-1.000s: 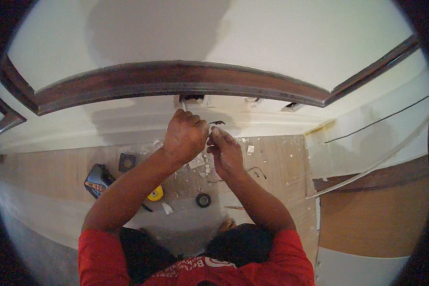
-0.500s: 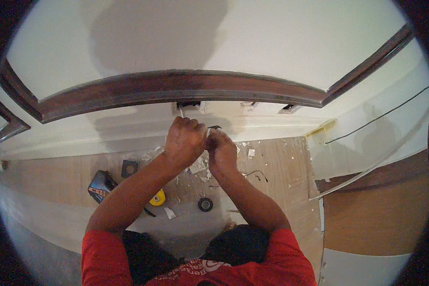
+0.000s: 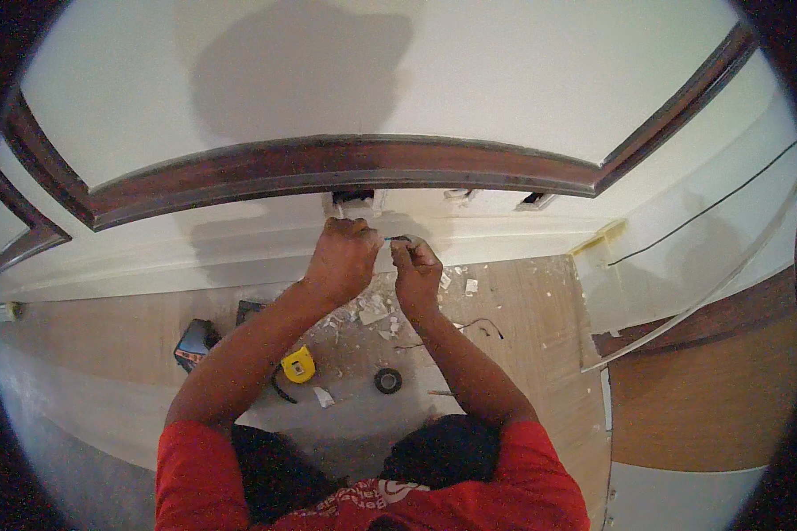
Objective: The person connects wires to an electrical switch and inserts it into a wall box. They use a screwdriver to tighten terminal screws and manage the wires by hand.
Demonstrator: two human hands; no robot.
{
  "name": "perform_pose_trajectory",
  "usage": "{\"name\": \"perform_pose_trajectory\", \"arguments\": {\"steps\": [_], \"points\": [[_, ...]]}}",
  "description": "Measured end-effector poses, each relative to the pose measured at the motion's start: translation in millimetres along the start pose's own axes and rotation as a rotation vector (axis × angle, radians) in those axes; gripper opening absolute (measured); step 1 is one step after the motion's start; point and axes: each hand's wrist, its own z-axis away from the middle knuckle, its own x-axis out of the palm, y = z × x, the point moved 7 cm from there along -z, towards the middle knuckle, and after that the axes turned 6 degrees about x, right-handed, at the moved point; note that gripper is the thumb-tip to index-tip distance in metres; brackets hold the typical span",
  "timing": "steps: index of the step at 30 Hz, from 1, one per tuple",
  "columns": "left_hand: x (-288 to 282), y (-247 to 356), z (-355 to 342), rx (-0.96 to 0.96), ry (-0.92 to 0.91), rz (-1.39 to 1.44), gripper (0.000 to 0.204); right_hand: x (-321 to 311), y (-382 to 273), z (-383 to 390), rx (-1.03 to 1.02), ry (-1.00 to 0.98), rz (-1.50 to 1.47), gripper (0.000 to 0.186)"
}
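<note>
My left hand (image 3: 340,257) is closed in front of a dark rectangular opening (image 3: 354,198) low in the white wall. Its fingers grip a thin pale cable that seems to run up to that opening. Beside it on the right, my right hand (image 3: 418,270) pinches a short dark wire (image 3: 398,238) between thumb and fingers. That wire bridges the small gap between both hands. Where it enters my left fist is hidden by the fingers.
Below the hands, white debris (image 3: 374,311) litters the wood-look floor. A yellow tape measure (image 3: 298,365), a roll of black tape (image 3: 388,380) and a dark pouch-like item (image 3: 195,343) lie near my arms. Dark wooden moulding (image 3: 345,163) crosses the wall above. A panel (image 3: 700,380) is at right.
My hands have drawn slightly apart, so more of the dark wire shows between them. The view has shifted a little, revealing more of the tape measure.
</note>
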Motion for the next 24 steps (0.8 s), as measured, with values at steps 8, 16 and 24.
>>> {"name": "perform_pose_trajectory", "arguments": {"steps": [8,16,24], "points": [[-8,-13,11,0.142,-0.227,0.112,0.011,12,-73,0,-0.773,-0.376,0.64,0.013],[-12,0,-1,0.106,-0.302,-0.196,0.01,39,-112,36,-1.3,-0.719,1.266,0.032],[-33,-1,-18,-0.018,-0.078,-0.161,0.011,-5,-77,39,-0.796,-0.225,0.89,0.022]]}}
